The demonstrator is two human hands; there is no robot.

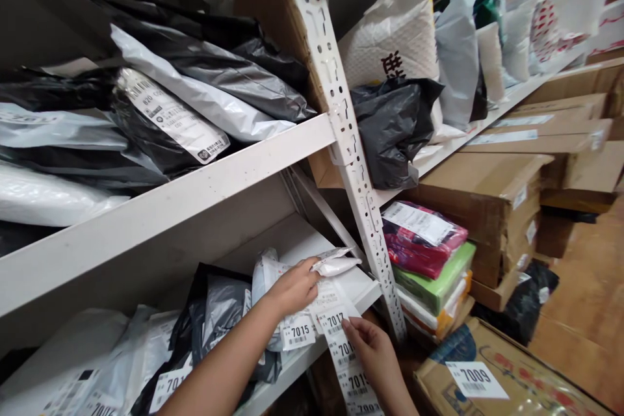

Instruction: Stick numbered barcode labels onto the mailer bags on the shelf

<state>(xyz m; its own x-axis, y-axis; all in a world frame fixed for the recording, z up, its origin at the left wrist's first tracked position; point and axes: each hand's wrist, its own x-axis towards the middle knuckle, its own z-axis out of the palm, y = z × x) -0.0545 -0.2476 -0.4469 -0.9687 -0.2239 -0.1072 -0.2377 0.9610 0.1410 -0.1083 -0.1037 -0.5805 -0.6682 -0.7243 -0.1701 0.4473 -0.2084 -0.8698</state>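
Observation:
My left hand (294, 286) reaches over the lower shelf, its fingers closed on a small white plastic packet (337, 264). Just below it, my right hand (371, 348) pinches a strip of white number labels (357, 382) between thumb and fingers. The strip hangs down past the shelf edge, and 7017 is printed near my right thumb. A parcel label reading 7015 (298, 331) shows beneath my left hand. Beside my left forearm lie grey and black poly mailers (225, 309), some bearing number labels.
The upper shelf (195, 192) carries several black and white mailers. A perforated white post (348, 123) rises beside my hands. Right of it are a stack of colourful packets (431, 273), cardboard boxes (480, 192) and a box labelled 7009 (517, 370).

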